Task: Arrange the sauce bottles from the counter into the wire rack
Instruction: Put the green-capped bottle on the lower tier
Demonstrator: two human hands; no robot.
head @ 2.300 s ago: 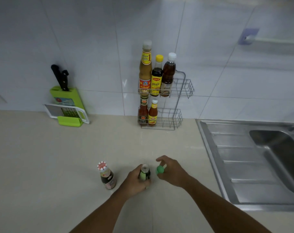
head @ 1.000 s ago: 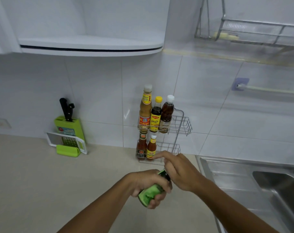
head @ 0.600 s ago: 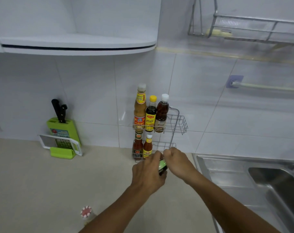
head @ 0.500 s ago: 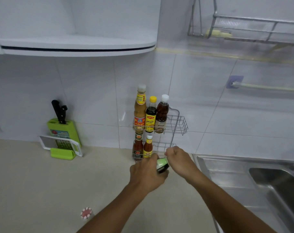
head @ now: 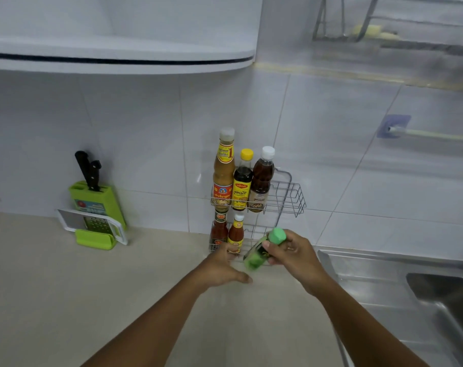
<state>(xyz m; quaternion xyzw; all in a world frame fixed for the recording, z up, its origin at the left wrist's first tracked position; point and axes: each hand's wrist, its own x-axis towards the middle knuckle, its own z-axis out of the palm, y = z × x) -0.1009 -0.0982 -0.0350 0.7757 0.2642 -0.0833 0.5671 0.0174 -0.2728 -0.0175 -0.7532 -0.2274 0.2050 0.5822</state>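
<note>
A two-tier wire rack [head: 291, 197] stands against the tiled wall. Its upper tier holds three tall bottles: a tan sauce bottle [head: 223, 170], a dark one with a yellow cap [head: 242, 181] and a brown one with a white cap [head: 262, 178]. Two small red sauce bottles [head: 227, 233] stand in the lower tier. My right hand [head: 293, 258] grips a small green-capped bottle [head: 262, 250], tilted, just in front of the lower tier. My left hand [head: 222, 266] hovers beside it with fingers spread, holding nothing.
A green knife block [head: 95, 200] with a black-handled knife and a grater [head: 92, 226] stand at the left against the wall. A steel sink [head: 410, 282] lies to the right. A white shelf [head: 119, 56] overhangs above. The beige counter [head: 66, 300] stretches in front.
Both hands lifted the green-capped bottle from the counter toward the rack. My left hand has now let go and pulled back; my right hand alone holds it. The red-capped bottle has left the view.
</note>
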